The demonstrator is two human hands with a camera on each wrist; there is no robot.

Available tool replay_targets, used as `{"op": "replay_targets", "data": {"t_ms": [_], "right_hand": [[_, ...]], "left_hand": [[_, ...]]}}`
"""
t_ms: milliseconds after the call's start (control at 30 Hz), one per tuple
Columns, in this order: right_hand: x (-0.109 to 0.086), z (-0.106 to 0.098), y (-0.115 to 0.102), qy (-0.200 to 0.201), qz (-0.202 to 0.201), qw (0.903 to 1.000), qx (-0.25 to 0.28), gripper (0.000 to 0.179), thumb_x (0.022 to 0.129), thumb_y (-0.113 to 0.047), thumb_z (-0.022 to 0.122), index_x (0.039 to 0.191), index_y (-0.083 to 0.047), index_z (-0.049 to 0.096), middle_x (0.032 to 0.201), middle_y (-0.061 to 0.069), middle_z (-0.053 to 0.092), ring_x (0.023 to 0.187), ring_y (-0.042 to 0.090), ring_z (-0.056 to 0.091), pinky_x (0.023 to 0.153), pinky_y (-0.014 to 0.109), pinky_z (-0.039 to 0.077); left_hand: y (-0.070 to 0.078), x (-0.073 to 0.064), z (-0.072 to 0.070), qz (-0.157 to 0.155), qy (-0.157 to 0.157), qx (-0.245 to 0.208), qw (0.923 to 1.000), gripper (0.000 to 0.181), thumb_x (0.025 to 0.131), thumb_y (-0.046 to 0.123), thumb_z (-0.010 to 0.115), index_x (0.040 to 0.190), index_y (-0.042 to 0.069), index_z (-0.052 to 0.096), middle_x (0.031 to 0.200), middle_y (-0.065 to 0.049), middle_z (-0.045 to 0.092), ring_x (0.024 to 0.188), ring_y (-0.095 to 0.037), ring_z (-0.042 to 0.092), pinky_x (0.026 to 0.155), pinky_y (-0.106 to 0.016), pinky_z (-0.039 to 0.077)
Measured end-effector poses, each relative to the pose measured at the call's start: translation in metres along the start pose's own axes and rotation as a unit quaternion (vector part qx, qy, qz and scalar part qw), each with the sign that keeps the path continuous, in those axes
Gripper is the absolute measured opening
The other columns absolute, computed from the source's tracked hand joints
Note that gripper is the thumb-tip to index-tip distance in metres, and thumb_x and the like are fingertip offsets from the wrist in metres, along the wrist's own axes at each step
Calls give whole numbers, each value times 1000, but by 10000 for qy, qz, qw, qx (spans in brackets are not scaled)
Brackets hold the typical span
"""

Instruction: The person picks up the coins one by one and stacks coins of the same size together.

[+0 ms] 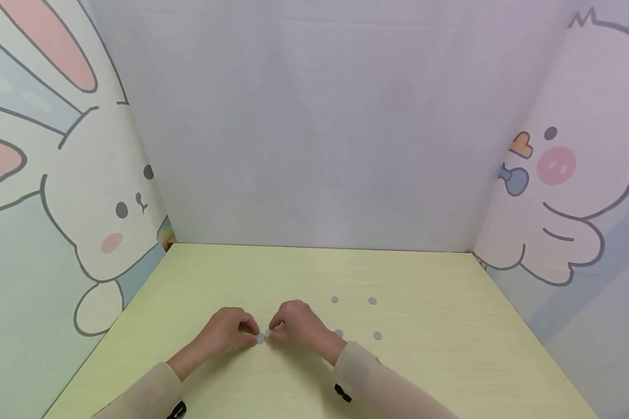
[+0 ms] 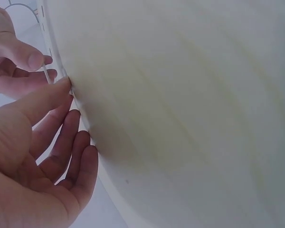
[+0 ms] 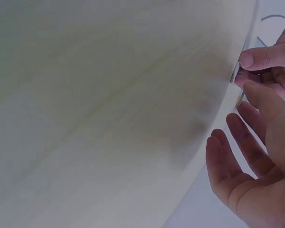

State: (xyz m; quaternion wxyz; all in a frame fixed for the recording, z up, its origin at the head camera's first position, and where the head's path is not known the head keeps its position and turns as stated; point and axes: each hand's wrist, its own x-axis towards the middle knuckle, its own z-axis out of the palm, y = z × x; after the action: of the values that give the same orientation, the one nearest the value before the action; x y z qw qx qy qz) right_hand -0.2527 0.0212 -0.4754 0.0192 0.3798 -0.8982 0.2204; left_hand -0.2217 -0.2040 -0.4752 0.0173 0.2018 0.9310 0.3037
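Near the middle of the table, my left hand (image 1: pixel 226 330) pinches a small flat grey disc (image 1: pixel 260 338) between thumb and index finger. That disc (image 3: pixel 235 72) appears nearly edge-on in the right wrist view. Just to its right, my right hand (image 1: pixel 300 327) pinches a second grey disc (image 1: pixel 268 333), seen as a thin edge (image 2: pixel 46 73) in the left wrist view. The two discs are held side by side, close over the tabletop. The other fingers of both hands curve loosely below the pinch in the wrist views.
Several similar discs lie on the pale yellow table (image 1: pixel 424 372) right of the hands: two farther back, a left one (image 1: pixel 335 299) and a right one (image 1: pixel 373 301); two nearer, one (image 1: pixel 338 333) beside the right wrist, one (image 1: pixel 378 336) farther right. Cloth walls (image 1: pixel 320 145) enclose the table.
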Motion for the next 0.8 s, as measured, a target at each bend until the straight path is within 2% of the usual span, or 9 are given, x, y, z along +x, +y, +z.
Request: {"op": "replay_targets", "data": {"t_ms": [133, 600, 800], "right_hand": [[0, 4, -4, 26, 8, 10000, 54, 8, 89, -20, 88, 94, -14, 87, 86, -9, 77, 81, 1, 64, 76, 13, 47], [1, 10, -12, 151, 114, 9993, -307, 7, 88, -24, 89, 92, -19, 88, 85, -14, 79, 77, -4, 61, 73, 10, 45], [1, 11, -14, 226, 206, 9993, -223, 9, 87, -26, 90, 91, -19, 88, 85, -14, 79, 77, -3, 60, 69, 12, 45]], "left_hand": [[1, 0, 0, 7, 4, 0, 10000, 11, 83, 13, 90, 86, 17, 80, 84, 9, 72, 80, -11, 64, 73, -28, 50], [6, -1, -1, -42, 40, 15, 10000, 13, 82, 10, 90, 87, 17, 80, 84, 9, 72, 81, -12, 65, 73, -28, 52], [4, -1, 0, -58, 20, 2, 10000, 14, 82, 10, 90, 87, 17, 80, 84, 9, 72, 81, -11, 65, 74, -28, 52]]}}
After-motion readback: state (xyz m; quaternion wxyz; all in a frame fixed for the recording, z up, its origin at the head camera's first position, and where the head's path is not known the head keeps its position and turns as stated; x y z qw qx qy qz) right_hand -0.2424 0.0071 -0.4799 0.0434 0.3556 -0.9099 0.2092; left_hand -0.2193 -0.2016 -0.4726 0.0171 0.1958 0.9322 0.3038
